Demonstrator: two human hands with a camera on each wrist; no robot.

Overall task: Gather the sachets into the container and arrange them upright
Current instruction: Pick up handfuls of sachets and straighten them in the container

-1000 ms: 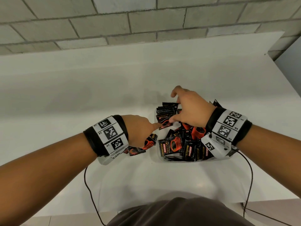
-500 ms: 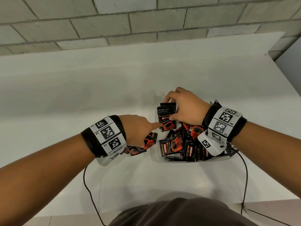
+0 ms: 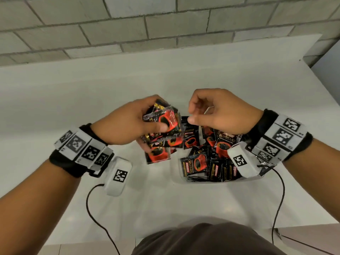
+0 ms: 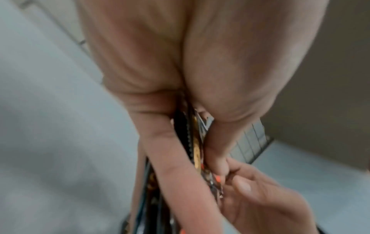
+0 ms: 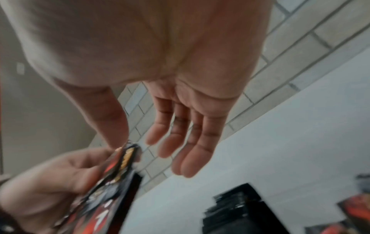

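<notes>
left hand (image 3: 128, 122) fingers pinching sachet bundle (image 3: 163, 129) | right hand (image 3: 220, 115) fingers loosely curled, holding nothing | container (image 3: 184, 179) right, sachets inside

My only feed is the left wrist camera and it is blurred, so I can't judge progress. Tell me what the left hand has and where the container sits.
Observer: The left hand grips a bundle of sachets, black and red, just left of the clear container and outside it.
Operator: Report the right hand.
Observer: The right hand holds nothing. The right wrist view shows its fingers relaxed, with the thumb close to the bundle's edge.
Operator: Give me the container's contents.
Observer: Many loose sachets sit jumbled inside, leaning at mixed angles, not in a tidy upright row.
</notes>
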